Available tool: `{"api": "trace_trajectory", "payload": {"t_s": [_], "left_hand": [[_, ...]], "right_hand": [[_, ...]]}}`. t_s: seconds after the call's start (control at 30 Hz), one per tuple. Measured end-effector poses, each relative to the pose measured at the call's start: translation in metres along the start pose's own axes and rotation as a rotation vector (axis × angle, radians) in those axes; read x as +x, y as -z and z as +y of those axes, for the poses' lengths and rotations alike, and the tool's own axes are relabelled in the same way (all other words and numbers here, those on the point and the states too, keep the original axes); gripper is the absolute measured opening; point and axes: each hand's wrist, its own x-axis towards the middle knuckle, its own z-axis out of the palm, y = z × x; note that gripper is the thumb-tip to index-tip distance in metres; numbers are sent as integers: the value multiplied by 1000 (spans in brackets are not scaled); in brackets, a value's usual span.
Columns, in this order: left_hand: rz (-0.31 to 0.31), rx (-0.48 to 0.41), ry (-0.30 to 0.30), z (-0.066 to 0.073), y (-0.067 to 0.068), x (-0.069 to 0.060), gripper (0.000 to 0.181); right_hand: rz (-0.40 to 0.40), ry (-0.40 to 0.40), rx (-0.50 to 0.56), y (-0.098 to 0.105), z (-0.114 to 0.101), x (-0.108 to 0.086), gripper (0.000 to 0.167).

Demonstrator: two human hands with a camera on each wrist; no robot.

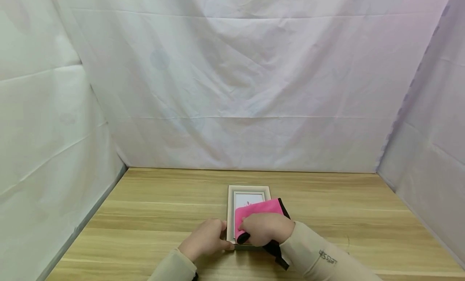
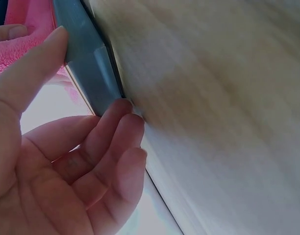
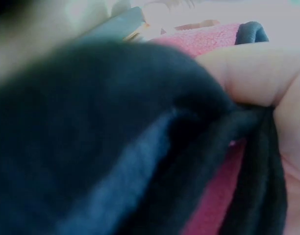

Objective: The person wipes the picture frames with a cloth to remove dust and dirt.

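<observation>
A picture frame [image 1: 230, 210] with a pale border and a white print lies flat on the wooden table. At its near left corner my left hand [image 1: 205, 238] holds it, thumb on the near edge and fingers along the left side. The left wrist view shows the frame's dark grey side [image 2: 86, 63] between thumb and curled fingers. My right hand [image 1: 267, 228] grips a folded pink cloth [image 1: 259, 208] with black edging, lying over the frame's lower right part. Dark fabric [image 3: 81, 137] fills much of the right wrist view, and the cloth covers part of the print.
The wooden table [image 1: 163, 200] stretches around the frame to both sides. White sheets [image 1: 236, 91] hang behind it and at the left and right. A black strap-like end [image 1: 281, 263] hangs beneath my right wrist.
</observation>
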Motion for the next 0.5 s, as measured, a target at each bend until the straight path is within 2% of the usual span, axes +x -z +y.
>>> {"api": "trace_trajectory", "payload": {"t_s": [0.07,0.13,0.27,0.5], "left_hand": [[0,10,4,0,0,0,27],[0,24,4,0,1,0,28],[-2,37,1,1,2,0,28],[6,54,4,2,1,-1,30]], "right_hand": [[-2,-3,-6,0,0,1,7],[-2,-11,-17,-1,0,3,19],[-4,-55,-24,-3,-1,6,32],[21,-114,-54,-6,-2,10,34]]}}
